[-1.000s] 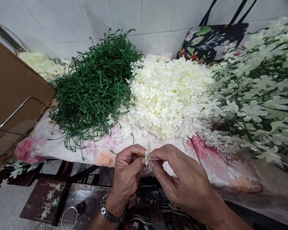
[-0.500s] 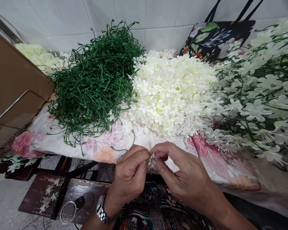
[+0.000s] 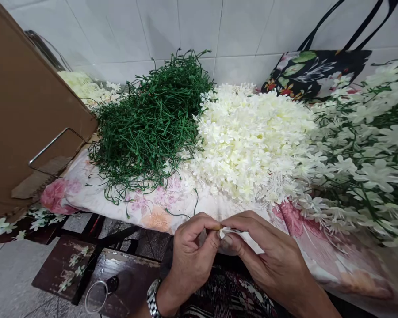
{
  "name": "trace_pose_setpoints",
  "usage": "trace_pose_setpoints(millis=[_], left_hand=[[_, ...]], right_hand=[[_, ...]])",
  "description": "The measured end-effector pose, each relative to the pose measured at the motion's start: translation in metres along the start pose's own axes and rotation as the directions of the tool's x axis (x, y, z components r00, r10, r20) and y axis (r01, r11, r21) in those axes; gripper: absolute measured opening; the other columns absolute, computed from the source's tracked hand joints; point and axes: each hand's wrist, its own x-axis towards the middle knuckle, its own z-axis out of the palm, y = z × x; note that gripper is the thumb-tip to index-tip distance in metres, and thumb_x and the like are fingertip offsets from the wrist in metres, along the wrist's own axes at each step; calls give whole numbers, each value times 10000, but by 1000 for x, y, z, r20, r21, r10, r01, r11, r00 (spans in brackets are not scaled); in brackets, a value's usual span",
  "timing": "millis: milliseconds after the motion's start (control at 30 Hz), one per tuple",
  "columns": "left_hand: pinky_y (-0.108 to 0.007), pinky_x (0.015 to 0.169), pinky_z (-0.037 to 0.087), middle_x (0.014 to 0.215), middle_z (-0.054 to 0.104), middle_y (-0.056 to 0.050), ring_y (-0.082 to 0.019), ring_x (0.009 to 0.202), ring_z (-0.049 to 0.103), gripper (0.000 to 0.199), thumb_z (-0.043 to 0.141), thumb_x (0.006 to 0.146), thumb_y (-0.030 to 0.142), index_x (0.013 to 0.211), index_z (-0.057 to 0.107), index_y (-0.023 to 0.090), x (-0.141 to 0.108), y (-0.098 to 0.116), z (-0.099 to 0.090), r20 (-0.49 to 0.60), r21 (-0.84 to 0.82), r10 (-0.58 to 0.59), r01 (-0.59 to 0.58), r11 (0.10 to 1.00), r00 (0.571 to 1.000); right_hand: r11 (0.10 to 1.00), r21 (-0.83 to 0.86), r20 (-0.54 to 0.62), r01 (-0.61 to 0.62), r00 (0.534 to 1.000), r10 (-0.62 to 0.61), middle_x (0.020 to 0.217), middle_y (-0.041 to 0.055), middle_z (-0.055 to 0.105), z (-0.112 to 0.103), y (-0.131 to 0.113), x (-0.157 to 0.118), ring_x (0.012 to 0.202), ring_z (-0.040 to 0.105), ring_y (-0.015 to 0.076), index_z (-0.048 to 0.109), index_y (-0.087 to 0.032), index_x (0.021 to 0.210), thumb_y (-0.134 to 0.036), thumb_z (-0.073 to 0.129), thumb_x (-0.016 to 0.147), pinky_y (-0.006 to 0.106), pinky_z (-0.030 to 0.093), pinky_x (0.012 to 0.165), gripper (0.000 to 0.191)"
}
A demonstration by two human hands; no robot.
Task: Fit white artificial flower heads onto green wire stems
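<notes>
My left hand (image 3: 196, 251) and right hand (image 3: 268, 256) are pinching a small white flower (image 3: 224, 231) between their fingertips, just in front of the cloth-covered surface (image 3: 116, 194). Behind it, green stems (image 3: 149, 123) are lying heaped beside white blossoms (image 3: 252, 141); a cardboard box (image 3: 29, 115) is standing at the left, leafy sprays (image 3: 374, 154) are crowding the right.

Our left hand (image 3: 196, 251) and right hand (image 3: 268, 251) met at the lower centre of the frame, fingertips nearly together, thumbs and index fingers pinched. Our left wrist (image 3: 169, 293) bent up from the bottom edge; our right forearm (image 3: 313, 296) slanted in from the lower right.
</notes>
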Motion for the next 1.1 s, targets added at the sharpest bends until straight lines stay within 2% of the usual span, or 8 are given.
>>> trace_pose_setpoints(millis=[200,300,400,500,600,767,933,1100], left_hand=[[-239,574,440,672,609,-22,-143,634,569,151,510,788,77,779,631,167,3,3,-7,74,278,139,-154,948,987],[-272,608,444,700,614,-37,-166,672,570,143,495,788,81,788,613,163,9,-1,-24,-8,533,238,-197,823,971],[-304,649,433,682,603,-33,-179,675,557,175,461,802,77,756,600,173,13,-5,-43,-86,744,288,-131,655,954],[-330,698,412,715,608,-36,-191,709,556,196,454,805,74,800,620,178,12,-5,-50,24,860,207,-125,494,978],[-339,703,397,678,587,-21,-188,678,544,150,494,823,135,749,615,185,10,-2,-41,126,883,115,-164,439,985],[-357,683,392,697,575,-42,-213,693,536,135,520,790,127,677,579,171,15,-3,-24,107,950,73,-123,287,992],[-321,633,383,641,509,-20,-176,637,487,246,448,800,40,609,506,184,11,-6,-30,91,925,154,-141,354,984],[-249,575,386,684,492,-5,-127,642,480,160,494,823,39,730,531,163,-7,6,-47,-66,634,363,-242,735,929]], right_hand=[[1000,-27,-1,6,1000,-6,694,0,571,-2,6,-3,607,562,94,556,-187,857,-112,490,866,185,464,539,100],[996,-84,-30,-19,999,16,713,-3,577,-7,12,-6,617,564,97,539,-201,853,-114,498,861,187,454,549,97],[991,-134,-30,-15,999,11,711,-7,576,-11,18,-7,614,563,99,528,-205,850,-119,500,859,190,446,551,91],[991,-136,-3,11,1000,-12,708,-11,572,-9,21,-5,612,561,97,528,-202,852,-124,505,859,189,444,562,82],[993,-115,15,16,1000,-14,706,-12,566,-3,20,-1,610,554,96,532,-197,850,-123,500,863,193,441,570,82],[994,-110,49,27,999,-22,700,-11,561,0,20,-2,614,546,95,533,-189,839,-126,490,870,193,440,579,82],[995,-94,67,20,998,-13,705,-12,560,-1,22,-4,621,543,89,534,-188,838,-118,497,866,186,434,586,84],[998,44,39,-47,998,45,695,-17,555,0,16,1,617,536,87,545,-199,820,-130,519,861,184,425,571,85]])
